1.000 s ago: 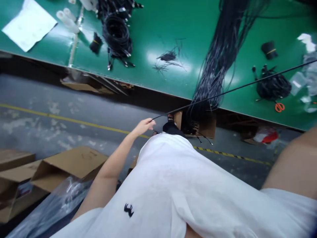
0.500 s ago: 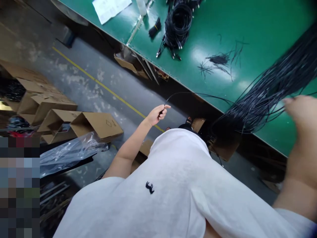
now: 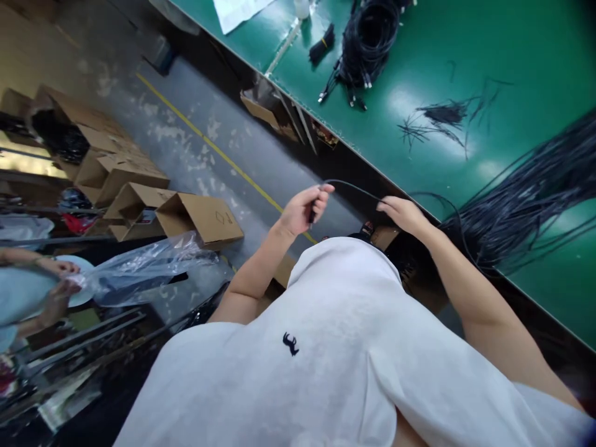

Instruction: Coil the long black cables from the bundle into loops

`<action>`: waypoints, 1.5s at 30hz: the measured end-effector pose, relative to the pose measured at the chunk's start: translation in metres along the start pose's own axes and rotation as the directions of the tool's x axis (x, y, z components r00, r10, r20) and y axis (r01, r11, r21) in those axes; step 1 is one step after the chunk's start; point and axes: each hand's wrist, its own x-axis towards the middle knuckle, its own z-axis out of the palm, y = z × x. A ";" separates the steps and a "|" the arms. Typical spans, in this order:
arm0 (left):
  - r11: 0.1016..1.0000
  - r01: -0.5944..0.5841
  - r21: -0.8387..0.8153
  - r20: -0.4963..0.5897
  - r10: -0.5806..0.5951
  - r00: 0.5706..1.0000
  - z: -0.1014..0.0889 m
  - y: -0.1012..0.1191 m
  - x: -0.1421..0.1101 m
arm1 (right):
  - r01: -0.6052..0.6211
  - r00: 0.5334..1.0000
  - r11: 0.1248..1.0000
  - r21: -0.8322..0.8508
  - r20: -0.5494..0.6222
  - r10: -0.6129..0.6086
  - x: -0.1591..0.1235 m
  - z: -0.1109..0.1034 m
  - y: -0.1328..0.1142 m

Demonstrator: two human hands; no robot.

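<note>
My left hand (image 3: 306,210) is closed around the end of a black cable (image 3: 356,187), with a dark connector end poking out below the fingers. From there the cable arcs to my right hand (image 3: 403,212), whose fingers pinch it a short way along, in front of the table edge. Past my right hand the cable loops on toward a large bundle of loose black cables (image 3: 526,186). That bundle lies across the green table (image 3: 465,37) and hangs over its edge.
On the table lie a coiled cable bundle (image 3: 370,43), a small banded bundle of black ties (image 3: 321,45), scattered black ties (image 3: 442,115) and a white paper (image 3: 237,12). Open cardboard boxes (image 3: 200,217) and clear plastic (image 3: 153,267) are at the left, near another person's hands (image 3: 65,276).
My right hand has come from the far right, over the cable bundle, to the cable near my left hand. My left hand still holds the cable end. The view has shifted slightly.
</note>
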 end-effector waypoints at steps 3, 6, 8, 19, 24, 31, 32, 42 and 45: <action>0.957 -0.281 -0.069 -0.251 0.256 0.934 -0.030 0.032 -0.011 | -0.120 0.990 0.992 -0.046 -0.081 0.116 -0.072 -0.036 0.057; 0.930 -0.367 -0.025 -0.349 0.336 0.875 -0.044 0.042 -0.016 | -0.183 0.977 0.979 -0.086 -0.128 0.172 -0.134 -0.066 0.094; 0.939 -0.343 -0.018 -0.326 0.318 0.890 -0.040 0.036 -0.014 | -0.245 0.965 0.961 -0.127 -0.131 0.229 -0.157 -0.072 0.103; 0.971 -0.233 -0.048 0.058 0.236 0.970 0.036 -0.019 -0.020 | -0.300 0.952 0.760 0.577 0.226 0.204 -0.056 -0.020 -0.086; 0.958 -0.273 -0.084 0.073 0.279 0.958 0.057 -0.041 -0.020 | -0.036 0.997 0.968 0.248 -0.055 0.051 -0.038 0.002 -0.155; 0.980 -0.194 0.032 0.065 0.192 0.979 0.053 -0.051 -0.025 | 0.028 0.993 0.943 0.331 -0.114 0.010 -0.039 0.005 -0.158; 0.983 -0.176 0.046 0.063 0.173 0.983 0.050 -0.050 -0.027 | 0.026 0.992 0.941 0.337 -0.121 0.015 -0.040 0.004 -0.157; 0.970 -0.229 0.084 0.085 0.222 0.971 0.048 -0.054 -0.036 | 0.053 0.982 0.947 0.317 -0.187 0.008 -0.057 -0.019 -0.165; 0.958 -0.273 0.091 0.131 0.261 0.957 0.049 -0.051 -0.035 | 0.057 0.981 0.949 0.310 -0.194 0.004 -0.061 -0.022 -0.163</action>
